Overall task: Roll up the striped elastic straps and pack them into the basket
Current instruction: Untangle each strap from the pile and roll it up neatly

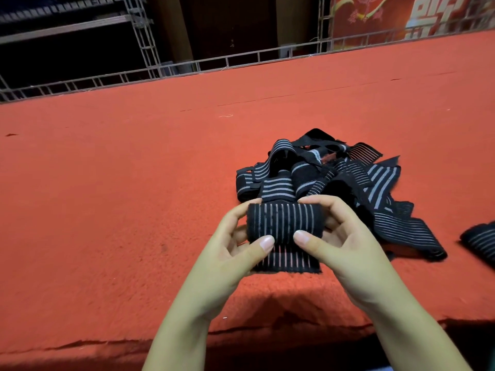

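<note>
While both hands work the same strap, the scene reads as follows.

Fingers: the left hand (233, 245) and right hand (340, 236) each clasp one end of a part-rolled strap (285, 223); thumbs press its near face, and the fingertips (312, 200) curl over the far edge. Neither hand is free or relaxed.

Strap in hand: black with pale stripes, wound into a fat cylinder held just above the near edge of the surface. A short flat tail (286, 261) hangs below the roll, not yet wound in.

Pile: a tangled heap of loose straps (334, 172) lies just beyond the hands, none of them rolled as far as can be seen. One long strap (409, 234) trails out of the heap toward the right.

Far right: another striped piece (479, 243) sits apart at the picture's edge; it is cut off, so I cannot tell whether it is a finished roll.

Surface: red felt-covered desk (120, 183), with a metal truss (160, 72) along its far side.

Basket: not in view.

Progress: early, by my judgement. One roll is nearly complete, needing only its tail wound in. Most of the straps remain to be rolled, and no packing is visible.
</note>
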The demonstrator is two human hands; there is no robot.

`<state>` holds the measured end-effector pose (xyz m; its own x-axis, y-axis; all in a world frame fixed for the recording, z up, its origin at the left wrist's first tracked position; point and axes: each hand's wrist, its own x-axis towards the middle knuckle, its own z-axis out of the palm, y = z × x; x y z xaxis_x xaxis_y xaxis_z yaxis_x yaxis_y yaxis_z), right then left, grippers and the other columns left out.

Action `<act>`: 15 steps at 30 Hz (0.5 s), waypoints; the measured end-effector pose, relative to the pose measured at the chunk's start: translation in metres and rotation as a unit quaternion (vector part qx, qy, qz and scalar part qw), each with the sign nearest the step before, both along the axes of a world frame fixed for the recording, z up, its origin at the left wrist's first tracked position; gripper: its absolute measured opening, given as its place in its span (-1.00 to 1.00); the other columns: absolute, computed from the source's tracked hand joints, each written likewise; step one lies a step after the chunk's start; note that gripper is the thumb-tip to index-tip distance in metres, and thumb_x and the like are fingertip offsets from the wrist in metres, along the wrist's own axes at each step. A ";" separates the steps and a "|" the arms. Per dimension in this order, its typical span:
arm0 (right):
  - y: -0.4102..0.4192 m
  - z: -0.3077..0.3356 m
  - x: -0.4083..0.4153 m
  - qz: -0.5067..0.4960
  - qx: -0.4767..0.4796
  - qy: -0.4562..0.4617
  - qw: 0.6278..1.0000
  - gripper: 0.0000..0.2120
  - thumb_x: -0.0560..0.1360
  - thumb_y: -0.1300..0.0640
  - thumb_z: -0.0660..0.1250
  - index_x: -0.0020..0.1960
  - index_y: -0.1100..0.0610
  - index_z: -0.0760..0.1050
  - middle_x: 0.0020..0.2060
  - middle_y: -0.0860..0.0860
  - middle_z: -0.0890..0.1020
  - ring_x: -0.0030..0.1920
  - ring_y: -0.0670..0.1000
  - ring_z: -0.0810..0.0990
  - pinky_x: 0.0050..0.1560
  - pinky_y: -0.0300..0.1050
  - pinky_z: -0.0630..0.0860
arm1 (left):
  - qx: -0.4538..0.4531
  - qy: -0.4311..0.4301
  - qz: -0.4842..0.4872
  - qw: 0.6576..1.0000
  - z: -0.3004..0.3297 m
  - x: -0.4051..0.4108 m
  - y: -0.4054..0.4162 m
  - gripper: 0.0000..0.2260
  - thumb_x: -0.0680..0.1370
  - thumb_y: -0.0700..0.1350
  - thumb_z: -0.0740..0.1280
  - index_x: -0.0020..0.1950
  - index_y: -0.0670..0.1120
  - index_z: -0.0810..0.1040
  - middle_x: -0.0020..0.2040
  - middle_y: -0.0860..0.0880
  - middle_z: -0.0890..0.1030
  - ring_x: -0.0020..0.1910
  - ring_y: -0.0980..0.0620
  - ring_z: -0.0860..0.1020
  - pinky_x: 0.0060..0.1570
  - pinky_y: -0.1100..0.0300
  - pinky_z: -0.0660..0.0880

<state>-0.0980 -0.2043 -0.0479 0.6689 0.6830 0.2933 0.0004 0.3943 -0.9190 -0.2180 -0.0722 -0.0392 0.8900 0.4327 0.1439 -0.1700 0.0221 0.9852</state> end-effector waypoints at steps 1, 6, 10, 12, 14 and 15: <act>0.000 -0.001 -0.001 -0.003 0.000 -0.028 1.000 -0.63 0.32 0.29 0.46 0.06 0.00 0.55 -0.04 0.00 0.65 -0.05 -0.02 0.64 -0.06 -0.20 0.57 | -0.005 0.003 0.003 1.000 0.000 0.001 -0.001 -0.43 0.33 0.03 0.45 0.33 0.06 0.45 0.00 0.07 0.67 -0.06 0.08 0.65 -0.19 0.20 0.57; -0.002 -0.001 -0.001 -0.019 -0.003 -0.139 0.990 -0.60 0.28 0.33 0.43 -0.03 -0.10 0.54 0.03 -0.10 0.63 0.07 -0.12 0.59 0.02 -0.32 0.50 | -0.048 -0.018 0.013 0.999 -0.001 0.007 -0.003 -0.50 0.31 0.16 0.52 0.19 0.02 0.57 0.00 -0.01 0.65 -0.08 0.02 0.65 -0.18 0.17 0.59; -0.003 -0.003 0.003 -0.010 -0.014 -0.164 0.986 -0.65 0.28 0.23 0.49 -0.04 -0.12 0.53 0.14 -0.16 0.61 0.19 -0.14 0.57 0.08 -0.33 0.49 | -0.034 -0.032 0.029 0.998 -0.004 0.009 -0.002 -0.72 0.36 0.06 0.41 0.05 0.07 0.64 -0.03 0.00 0.64 -0.07 0.05 0.63 -0.11 0.14 0.58; -0.008 -0.004 0.005 0.020 -0.025 -0.142 0.989 -0.71 0.27 0.04 0.51 -0.04 -0.11 0.56 0.18 -0.14 0.60 0.23 -0.11 0.55 0.11 -0.29 0.50 | -0.021 -0.031 0.031 0.999 -0.006 0.009 0.000 -0.73 0.34 0.02 0.41 0.02 0.07 0.65 -0.05 0.00 0.64 -0.06 0.04 0.62 -0.08 0.11 0.58; -0.013 -0.007 0.008 0.039 -0.036 -0.113 0.992 -0.73 0.28 -0.08 0.49 -0.04 -0.07 0.59 0.19 -0.11 0.60 0.23 -0.10 0.56 0.11 -0.26 0.50 | 0.012 -0.023 0.035 0.999 -0.007 0.009 0.002 -0.73 0.31 0.01 0.40 0.00 0.08 0.66 -0.06 -0.02 0.63 -0.04 0.00 0.58 0.02 -0.07 0.58; -0.015 -0.009 0.010 0.031 -0.047 -0.106 0.993 -0.73 0.31 -0.09 0.45 -0.03 -0.05 0.59 0.17 -0.08 0.61 0.19 -0.11 0.58 0.09 -0.26 0.51 | 0.032 -0.017 0.035 0.999 -0.007 0.010 0.001 -0.72 0.30 0.00 0.39 0.00 0.08 0.66 -0.05 -0.05 0.63 -0.01 -0.03 0.56 0.11 -0.17 0.52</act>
<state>-0.0879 -0.2196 -0.0568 0.5542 0.7526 0.3556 0.1758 0.3118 -0.9338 -0.2079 -0.0709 -0.0464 0.8518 0.4827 0.2034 -0.2029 -0.0540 0.9777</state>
